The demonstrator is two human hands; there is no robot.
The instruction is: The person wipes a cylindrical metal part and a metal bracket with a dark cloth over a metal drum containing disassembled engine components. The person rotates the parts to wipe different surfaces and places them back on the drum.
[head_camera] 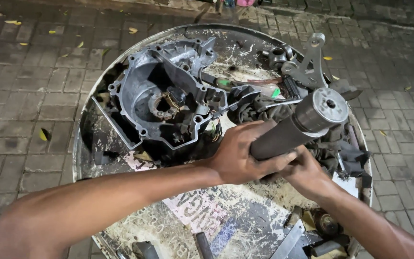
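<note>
Brick paving surrounds a round, grimy worktop (92,144); an engine casing (168,91) lies near its far edge. Left hand (240,153) and right hand (307,175) each hold a tight grip on a dark cylinder (298,127).

One head-worn view only — it looks steeply down from close above onto a round metal tray (92,120) on brick paving (20,96), forearms entering from the near edge.

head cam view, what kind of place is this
Likely an outdoor, makeshift engine repair spot: a grey engine casing and loose metal parts lie on a grimy round metal tabletop, set on brick paving strewn with leaves.
</note>
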